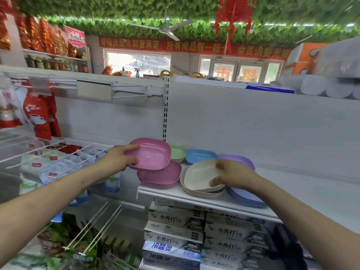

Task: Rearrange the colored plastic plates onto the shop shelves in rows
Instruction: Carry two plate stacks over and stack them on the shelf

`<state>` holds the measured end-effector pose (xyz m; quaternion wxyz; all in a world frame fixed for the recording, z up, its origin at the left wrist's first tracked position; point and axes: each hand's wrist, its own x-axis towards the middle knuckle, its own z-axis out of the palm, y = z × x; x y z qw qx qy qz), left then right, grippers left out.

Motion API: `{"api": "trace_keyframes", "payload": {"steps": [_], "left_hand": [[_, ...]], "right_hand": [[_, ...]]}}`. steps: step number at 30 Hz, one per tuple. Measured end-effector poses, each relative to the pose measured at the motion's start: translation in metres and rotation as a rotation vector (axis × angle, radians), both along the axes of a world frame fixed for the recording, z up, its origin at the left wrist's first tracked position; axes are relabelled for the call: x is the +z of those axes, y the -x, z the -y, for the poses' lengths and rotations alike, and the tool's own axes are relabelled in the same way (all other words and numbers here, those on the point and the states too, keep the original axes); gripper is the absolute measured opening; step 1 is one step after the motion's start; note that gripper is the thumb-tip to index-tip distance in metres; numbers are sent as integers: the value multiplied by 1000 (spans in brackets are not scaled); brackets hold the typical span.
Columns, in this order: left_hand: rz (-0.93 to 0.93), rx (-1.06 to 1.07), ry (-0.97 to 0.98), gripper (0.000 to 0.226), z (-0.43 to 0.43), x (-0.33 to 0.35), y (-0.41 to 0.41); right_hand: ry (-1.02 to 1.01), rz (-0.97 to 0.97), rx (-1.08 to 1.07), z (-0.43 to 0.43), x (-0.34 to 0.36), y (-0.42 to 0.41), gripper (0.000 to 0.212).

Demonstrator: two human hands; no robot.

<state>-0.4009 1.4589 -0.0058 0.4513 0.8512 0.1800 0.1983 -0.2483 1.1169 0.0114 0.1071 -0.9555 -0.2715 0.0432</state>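
The left hand [120,158], just left of the frame's centre, grips the left edge of a pink plate [153,154], thumb on the rim and fingers curled underneath. This plate is raised and tilted, partly over a second pink plate [161,177] that rests at the left end of the white shelf [311,191]. Whether the 2 touch cannot be told.

Right of centre, the right hand [233,174] clasps the right edge of a cream plate [200,176], thumb on the near rim, fingers over the far rim. It lies tilted inside another cream plate [192,192] on the shelf.

Along the back of the shelf stand green plates [177,152], blue plates [198,155] and purple plates [239,159]. More purple plates [245,197] lie below the right wrist. Toothpaste boxes [175,219] are stacked under the shelf, at lower centre.
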Motion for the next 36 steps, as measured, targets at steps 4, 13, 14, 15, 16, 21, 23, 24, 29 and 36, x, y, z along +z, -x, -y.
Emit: {"api": "trace_keyframes", "payload": {"steps": [4,13,14,15,16,21,23,24,29,36], "left_hand": [[1,-2,10,56,-5,-5,0],[-21,-9,-8,57,-13,-10,-6],[-25,-10,-11,56,-13,-10,-7],[-28,-11,-11,56,-13,-10,-9],[-33,-14,-8,56,-14,-11,-10],[-89,-74,-12,57,-8,-10,-17],[-137,-105,-71,58,-3,-7,-18],[-170,-121,-109,59,-1,-6,-18],[-331,-206,-258,65,7,-6,-20],[-416,-237,-424,63,14,-11,-30]], "right_hand": [[188,51,-18,-9,2,2,55],[380,123,19,-16,4,14,64],[387,123,18,-16,5,14,64],[385,124,17,-16,5,14,64],[379,119,14,-15,4,13,64],[196,24,-13,-7,0,2,75],[86,23,-37,-2,-3,-2,77],[34,34,-55,0,-3,-2,72],[-133,104,-124,13,-7,-5,54],[-176,151,-189,26,-16,-9,68]]}}
